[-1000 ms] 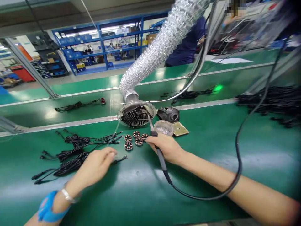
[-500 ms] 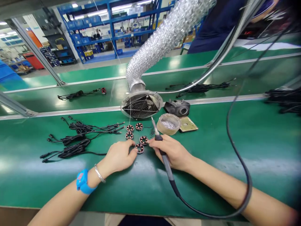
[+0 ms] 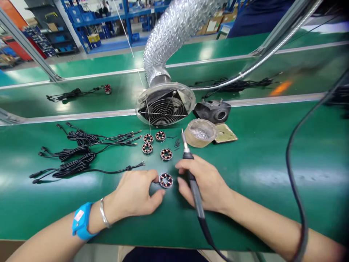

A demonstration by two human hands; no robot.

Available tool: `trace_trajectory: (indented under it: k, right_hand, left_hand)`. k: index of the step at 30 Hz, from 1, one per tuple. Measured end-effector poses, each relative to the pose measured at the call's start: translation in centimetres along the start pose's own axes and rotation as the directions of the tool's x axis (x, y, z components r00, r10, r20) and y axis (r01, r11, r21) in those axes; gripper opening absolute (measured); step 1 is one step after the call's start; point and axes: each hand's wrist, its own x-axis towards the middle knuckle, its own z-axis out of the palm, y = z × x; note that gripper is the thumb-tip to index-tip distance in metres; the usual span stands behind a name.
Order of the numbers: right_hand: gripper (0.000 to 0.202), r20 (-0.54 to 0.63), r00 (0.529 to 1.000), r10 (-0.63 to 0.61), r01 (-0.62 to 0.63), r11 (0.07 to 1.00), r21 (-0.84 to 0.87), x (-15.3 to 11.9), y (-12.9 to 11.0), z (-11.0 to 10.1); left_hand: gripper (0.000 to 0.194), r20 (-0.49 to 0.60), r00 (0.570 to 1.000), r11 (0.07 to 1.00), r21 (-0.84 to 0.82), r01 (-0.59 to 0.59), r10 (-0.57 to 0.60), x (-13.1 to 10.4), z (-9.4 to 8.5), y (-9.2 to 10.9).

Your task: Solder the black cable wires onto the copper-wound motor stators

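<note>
My left hand [image 3: 139,193] has its forefinger and thumb at the left and lower edge of a motor stator [image 3: 165,180], a small ring with copper windings that lies on the green bench. In my right hand [image 3: 205,183] is a soldering iron [image 3: 196,198], its tip pointing up and away; the thumb and a finger stand out beside the grip. Beyond my hands sit more stators, one [image 3: 166,154] nearest and several grouped behind it. Black cables [image 3: 79,165] with stripped ends lie in bundles to the left of them.
A fume extractor fan [image 3: 165,109] on a silver duct [image 3: 174,36] stands at the bench's back. Right of it are a dark iron holder [image 3: 214,111], a round tub [image 3: 200,140] and a yellowish sponge tray [image 3: 225,133]. The iron's cord loops down on the right.
The held stator has come toward me, away from the others, with my left hand. My right hand, still holding the soldering iron, has moved back slightly and its fingers have spread. The view has tilted down.
</note>
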Motion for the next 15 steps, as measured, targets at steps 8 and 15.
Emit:
trace_trajectory:
  k: [8,15]
  right_hand:
    - [0.034,0.225,0.973,-0.053,-0.004,0.970,0.245,0.2,-1.0,0.2]
    - [0.049,0.103,0.992,0.078,-0.090,0.989,0.118,-0.5,-0.6,-0.1]
  left_hand:
    - [0.024,-0.051,0.999,0.985,-0.174,-0.009,0.000,0.2,-0.3,-0.1]
    - [0.030,-0.057,0.996,0.977,-0.202,0.061,-0.074,0.8,-0.9,-0.3]
